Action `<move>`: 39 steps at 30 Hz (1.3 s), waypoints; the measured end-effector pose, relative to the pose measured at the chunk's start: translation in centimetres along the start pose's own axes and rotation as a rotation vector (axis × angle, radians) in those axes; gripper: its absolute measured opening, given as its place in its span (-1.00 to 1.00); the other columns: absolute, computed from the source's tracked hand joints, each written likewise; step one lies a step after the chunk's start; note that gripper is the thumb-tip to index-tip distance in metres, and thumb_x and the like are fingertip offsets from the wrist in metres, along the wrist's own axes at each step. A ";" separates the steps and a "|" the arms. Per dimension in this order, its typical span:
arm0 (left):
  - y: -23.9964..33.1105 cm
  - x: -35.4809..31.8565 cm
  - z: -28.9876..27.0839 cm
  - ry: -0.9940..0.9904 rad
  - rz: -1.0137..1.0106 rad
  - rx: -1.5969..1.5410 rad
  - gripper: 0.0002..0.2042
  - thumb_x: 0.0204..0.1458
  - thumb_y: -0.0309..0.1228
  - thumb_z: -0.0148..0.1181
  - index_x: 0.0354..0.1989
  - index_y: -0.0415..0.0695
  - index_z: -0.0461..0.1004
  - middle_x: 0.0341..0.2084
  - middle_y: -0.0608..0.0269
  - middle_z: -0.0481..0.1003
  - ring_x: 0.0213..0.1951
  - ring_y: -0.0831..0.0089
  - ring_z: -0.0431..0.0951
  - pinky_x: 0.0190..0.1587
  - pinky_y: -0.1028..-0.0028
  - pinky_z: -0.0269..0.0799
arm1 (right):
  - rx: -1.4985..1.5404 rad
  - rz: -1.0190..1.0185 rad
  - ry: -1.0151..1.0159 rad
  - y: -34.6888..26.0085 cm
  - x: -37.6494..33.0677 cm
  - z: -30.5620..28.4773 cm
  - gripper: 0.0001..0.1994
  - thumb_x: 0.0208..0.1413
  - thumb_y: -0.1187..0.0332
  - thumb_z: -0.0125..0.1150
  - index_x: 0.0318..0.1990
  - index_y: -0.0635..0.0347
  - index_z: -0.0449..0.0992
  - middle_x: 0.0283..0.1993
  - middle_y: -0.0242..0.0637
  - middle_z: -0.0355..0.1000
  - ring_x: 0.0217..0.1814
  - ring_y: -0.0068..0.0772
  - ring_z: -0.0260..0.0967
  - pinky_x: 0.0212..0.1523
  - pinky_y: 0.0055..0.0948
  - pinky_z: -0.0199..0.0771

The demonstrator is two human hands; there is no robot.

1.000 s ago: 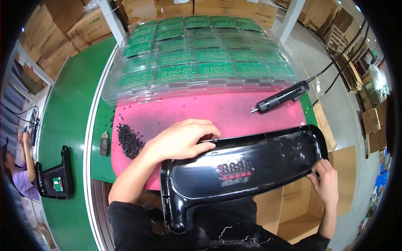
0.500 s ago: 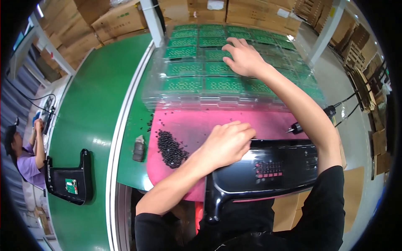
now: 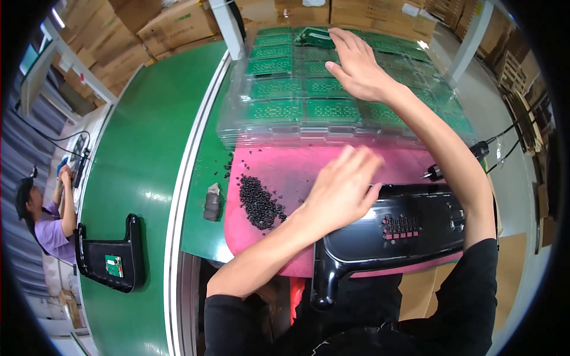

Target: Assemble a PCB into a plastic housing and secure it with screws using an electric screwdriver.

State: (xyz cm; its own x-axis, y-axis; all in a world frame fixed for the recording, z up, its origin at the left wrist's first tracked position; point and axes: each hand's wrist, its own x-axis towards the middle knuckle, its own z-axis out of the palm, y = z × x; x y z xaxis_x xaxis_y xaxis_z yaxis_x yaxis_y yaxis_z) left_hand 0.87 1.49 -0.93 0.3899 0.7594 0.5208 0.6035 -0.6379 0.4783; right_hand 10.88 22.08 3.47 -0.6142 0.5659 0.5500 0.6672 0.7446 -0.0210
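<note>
My right hand [image 3: 362, 68] is over the far part of a clear plastic tray [image 3: 267, 132] holding rows of green circuit boards [image 3: 329, 110]. Its fingertips meet the edge of a raised, tilted circuit board [image 3: 316, 38]; the exact grip is partly hidden. My left hand [image 3: 347, 187] is blurred, fingers stretched and thumb apart, with nothing visible in it. It hovers by the far left edge of a glossy black plastic housing [image 3: 356, 249], which has a handle-like arm and small cut-outs. Beneath lies a pink mat [image 3: 285, 160], with a pile of small black parts [image 3: 256, 202] on it.
A pen-shaped power screwdriver [image 3: 436, 172] with a cable lies at the right. Left of the mat is a dark wrapped block [image 3: 212, 203]. Another black housing [image 3: 133, 261] with a board rests on the green surface [image 3: 148, 148], near a co-worker in purple [image 3: 53, 234]. Cartons [image 3: 178, 26] stand behind.
My right hand has moved farther over the tray, and a circuit board now tilts up at its fingers. My left hand has moved right and its fingers have stretched out. The whole view has shifted slightly.
</note>
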 end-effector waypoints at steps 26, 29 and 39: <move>5.3 -0.7 -2.4 -0.944 -0.165 -0.814 -0.56 0.02 -0.60 0.09 0.15 -0.20 0.41 -0.66 0.05 0.50 -0.70 0.31 0.49 -0.61 0.39 0.36 | 0.849 0.400 -0.170 -8.8 -29.2 -19.2 -0.84 0.03 0.57 0.26 -0.21 0.35 0.53 -0.46 -0.27 0.50 -0.53 -0.51 0.47 -0.50 -0.58 0.47; 5.4 -0.7 -1.8 -0.734 -0.013 -0.689 -0.57 0.01 -0.54 0.22 0.12 -0.20 0.44 -0.61 0.09 0.53 -0.67 0.36 0.51 -0.58 0.47 0.41 | 0.973 0.541 -0.148 -8.5 -29.8 -19.1 -0.86 0.08 0.59 0.20 -0.19 0.36 0.53 -0.44 -0.28 0.55 -0.48 -0.64 0.51 -0.44 -0.67 0.50; 5.3 -0.5 -1.2 -0.611 -0.147 -0.506 -0.35 -0.43 -0.54 0.53 0.02 -0.23 0.51 -0.14 0.18 0.48 -0.40 0.54 0.50 -0.49 0.61 0.53 | 1.247 1.018 -0.322 -6.2 -30.3 -18.5 -0.78 0.11 0.58 0.25 -0.08 0.34 0.50 -0.34 -0.30 0.55 -0.39 -0.60 0.48 -0.37 -0.62 0.48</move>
State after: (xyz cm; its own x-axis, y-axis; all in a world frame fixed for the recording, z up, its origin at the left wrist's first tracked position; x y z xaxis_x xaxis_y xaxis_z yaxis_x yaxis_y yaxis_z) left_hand 3.01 -2.43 2.22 0.7308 0.6823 0.0191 0.3472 -0.3956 0.8502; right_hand 33.15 -6.25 2.35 -0.3252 0.8990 -0.2933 0.1938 -0.2402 -0.9512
